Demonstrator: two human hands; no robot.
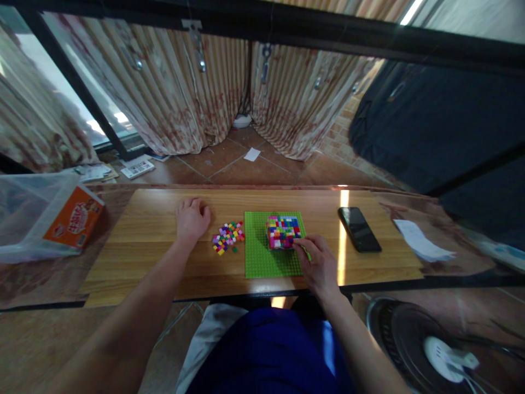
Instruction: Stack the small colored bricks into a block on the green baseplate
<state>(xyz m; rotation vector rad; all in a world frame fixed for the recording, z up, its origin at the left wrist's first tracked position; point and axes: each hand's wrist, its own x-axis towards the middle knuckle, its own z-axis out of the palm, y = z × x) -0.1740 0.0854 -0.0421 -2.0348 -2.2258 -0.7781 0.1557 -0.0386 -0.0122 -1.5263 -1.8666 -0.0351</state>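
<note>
A block built of many-coloured toy bricks [282, 229] stands on a green studded baseplate [255, 262]. At its front right corner is my right hand [319, 261], with thumb and forefinger pinched together against the bricks. Whatever is between those fingertips is too small to make out. Left of the baseplate lies a loose pile of small bricks [228, 236] in pink, purple, yellow, red, white and green. My left hand [192, 219] rests on the wooden table just beyond the pile's left side, fingers curled in, and no object shows in it.
A black phone [359, 230] lies on the table [143, 241] to the right, near a white paper [422, 241]. At far left stands a clear plastic bin [33, 213] with an orange label. A round dark stand holding a white power strip [445, 358] is at lower right.
</note>
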